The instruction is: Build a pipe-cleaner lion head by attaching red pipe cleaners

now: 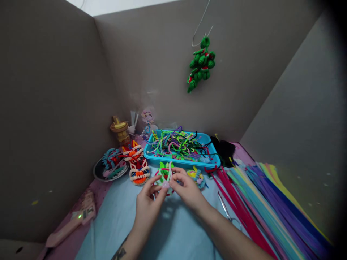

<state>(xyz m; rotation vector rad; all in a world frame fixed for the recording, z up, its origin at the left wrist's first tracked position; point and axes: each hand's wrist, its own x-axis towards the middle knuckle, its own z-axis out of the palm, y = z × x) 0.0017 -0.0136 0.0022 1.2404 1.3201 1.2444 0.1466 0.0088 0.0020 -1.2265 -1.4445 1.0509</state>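
Above the blue work cloth, my left hand [149,196] is closed, pinching the lower end of a pale pink pipe cleaner [170,169] between thumb and fingertips. On the other side my right hand [185,184] is closed on the same pipe cleaner, whose strand stands up between the two hands. Just behind my fingers is a green fuzzy piece [162,167], partly hidden by them. A yellow and blue fuzzy figure [199,177] lies beyond my right hand. To the left of my hands sits an orange and cream fuzzy animal head [139,173].
A blue tray [149,156] of tangled pipe cleaner scraps stands behind. Scissors [223,205] and long pipe cleaner bundles [273,202] lie right. A glue gun [73,220] with a green light and a metal bowl [96,174] are left. A green ornament [202,63] hangs above.
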